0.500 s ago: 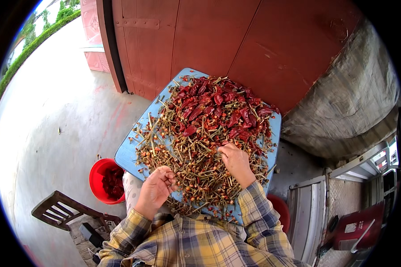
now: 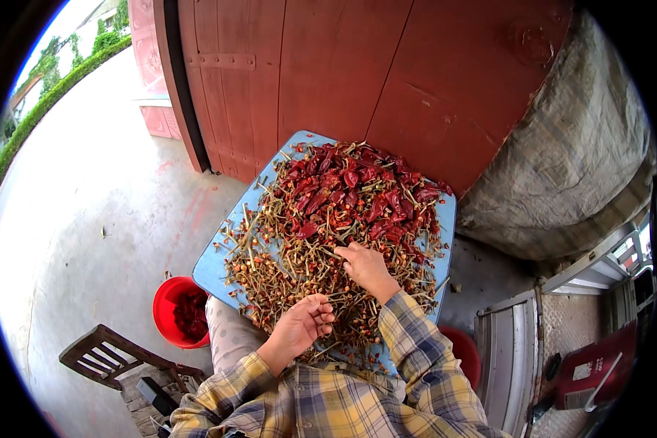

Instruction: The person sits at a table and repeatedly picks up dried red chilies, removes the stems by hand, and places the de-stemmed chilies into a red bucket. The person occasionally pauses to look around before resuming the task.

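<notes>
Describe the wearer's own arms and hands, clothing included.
Both the left hand and right hand are bare, no gloves. The left sleeve and right sleeve are long, checked in yellow, dark blue-grey and whitish tones, ending near the wrists. No cables visible on either arm.

Red plank door [image 2: 328, 73], pale concrete floor [image 2: 87, 241] in bright daylight, green hedge [image 2: 58, 99] upper left, dark slatted chair [image 2: 117, 355] lower left, creased grey sheet [image 2: 562, 160] at right
</notes>
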{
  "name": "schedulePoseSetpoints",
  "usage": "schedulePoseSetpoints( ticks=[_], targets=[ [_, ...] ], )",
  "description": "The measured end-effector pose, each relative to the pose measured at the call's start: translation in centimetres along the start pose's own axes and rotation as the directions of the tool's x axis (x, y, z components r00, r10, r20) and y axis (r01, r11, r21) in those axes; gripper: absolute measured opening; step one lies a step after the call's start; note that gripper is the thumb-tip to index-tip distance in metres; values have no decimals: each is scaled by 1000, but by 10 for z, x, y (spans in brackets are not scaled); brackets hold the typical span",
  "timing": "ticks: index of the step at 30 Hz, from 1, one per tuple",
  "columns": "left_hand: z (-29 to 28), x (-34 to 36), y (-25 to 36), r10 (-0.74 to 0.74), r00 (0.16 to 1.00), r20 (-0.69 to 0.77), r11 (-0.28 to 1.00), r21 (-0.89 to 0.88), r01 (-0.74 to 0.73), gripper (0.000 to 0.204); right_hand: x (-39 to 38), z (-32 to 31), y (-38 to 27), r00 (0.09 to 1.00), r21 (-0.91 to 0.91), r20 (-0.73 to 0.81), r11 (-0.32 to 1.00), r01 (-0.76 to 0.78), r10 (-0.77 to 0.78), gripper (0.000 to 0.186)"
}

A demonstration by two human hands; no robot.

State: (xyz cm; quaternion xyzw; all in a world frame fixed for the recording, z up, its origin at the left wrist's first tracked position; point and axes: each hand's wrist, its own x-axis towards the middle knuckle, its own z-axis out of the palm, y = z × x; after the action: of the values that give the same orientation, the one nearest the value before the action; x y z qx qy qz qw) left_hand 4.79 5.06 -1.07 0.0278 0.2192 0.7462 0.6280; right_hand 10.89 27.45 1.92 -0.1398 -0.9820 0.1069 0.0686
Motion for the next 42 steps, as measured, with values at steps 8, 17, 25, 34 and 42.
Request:
schedulePoseSetpoints(
  ticks=[8, 17, 25, 34, 42],
  targets=[
    [2, 12, -8, -34, 998, -43, 999, 38, 36, 18, 6, 3, 8, 999, -28, -38, 1000, -15, 14, 15],
    [1, 17, -5, 6, 997, -76, 1000, 11, -6, 23, -20, -48, -16, 985, 425, -74, 898, -110, 156, 17],
    [-4, 25, -10, 62, 997, -39, 997, -46, -64, 34, -48, -49, -68, 975, 660, 215, 727, -189, 58, 21],
    [-2, 18, -6, 65, 983, -174, 998, -7, -67, 21, -4, -15, -60, 994, 246, -105, 968, 40, -14, 17],
    [0, 19, -7, 86, 988, -129, 996, -20, -89, 16, 18, 10, -55, 998, 143, -68, 990, 10, 0, 23]
  ],
)
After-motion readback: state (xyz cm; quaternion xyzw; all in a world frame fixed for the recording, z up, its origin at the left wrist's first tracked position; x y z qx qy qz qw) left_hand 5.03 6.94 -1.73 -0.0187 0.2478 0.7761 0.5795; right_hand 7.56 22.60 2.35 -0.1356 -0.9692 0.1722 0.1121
